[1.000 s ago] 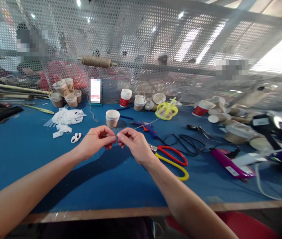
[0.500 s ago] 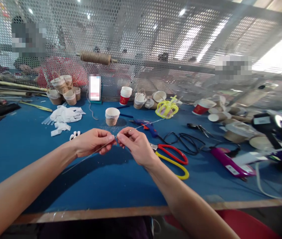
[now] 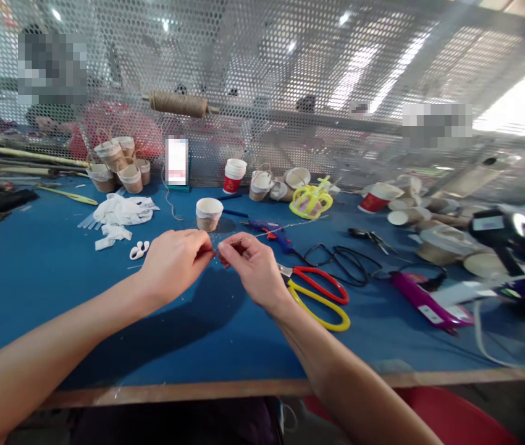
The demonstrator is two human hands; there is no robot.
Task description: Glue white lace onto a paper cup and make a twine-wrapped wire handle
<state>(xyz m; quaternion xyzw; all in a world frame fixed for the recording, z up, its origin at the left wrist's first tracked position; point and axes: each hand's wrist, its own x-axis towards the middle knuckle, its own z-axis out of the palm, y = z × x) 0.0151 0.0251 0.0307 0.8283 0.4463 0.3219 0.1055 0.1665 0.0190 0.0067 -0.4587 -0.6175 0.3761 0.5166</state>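
Note:
My left hand [image 3: 175, 264] and my right hand [image 3: 254, 267] meet almost fingertip to fingertip above the blue table. Both are closed in pinches on a thin twisted strand [image 3: 294, 224], cord or wire; I cannot tell which. One length runs out past my right hand toward the upper right; the stretch between the fingers is mostly hidden. Just beyond my fingers stands a small paper cup wrapped in brown twine [image 3: 207, 216]. Scissors with red and yellow handles [image 3: 346, 292] lie beside my right wrist. Left of my left hand are small white loops [image 3: 139, 250].
A blue glue gun [image 3: 281, 240] with black cable lies beyond my right hand, near a yellow crown-shaped piece [image 3: 311, 201]. Twine-covered cups [image 3: 130, 179], white gloves [image 3: 123, 210] and a phone [image 3: 176, 162] stand or lie farther back. A purple power strip [image 3: 429, 303] is at right.
My left hand has rolled over, its back now turned up and its fingers tucked under. The strand's trailing end below the left wrist has swung away. My right hand stays nearly still.

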